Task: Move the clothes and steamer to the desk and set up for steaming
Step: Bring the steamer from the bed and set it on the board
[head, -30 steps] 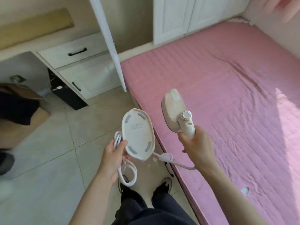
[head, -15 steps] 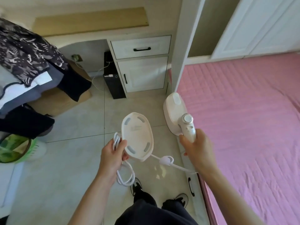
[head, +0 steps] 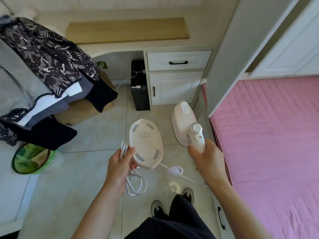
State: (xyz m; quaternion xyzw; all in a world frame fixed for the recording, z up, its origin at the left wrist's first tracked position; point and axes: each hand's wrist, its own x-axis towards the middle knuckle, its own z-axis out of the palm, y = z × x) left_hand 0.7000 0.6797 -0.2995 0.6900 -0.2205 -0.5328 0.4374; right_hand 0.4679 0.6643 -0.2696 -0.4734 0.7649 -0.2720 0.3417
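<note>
Pink bed (head: 267,135) had swung right and desk (head: 120,47) lay ahead: right hand (head: 209,157) gripped steamer (head: 183,121), left hand (head: 119,163) clasped base (head: 146,144) and cord (head: 136,185), clothes (head: 48,54) seemingly awaiting transfer.

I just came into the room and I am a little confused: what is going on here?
A person stands on the tiled floor facing the desk. The right hand grips the handle of a white handheld garment steamer; the left hand holds its oval base and the looped cord. The clothes lie piled to the left, and neither steamer nor base is on the desk yet.
</note>
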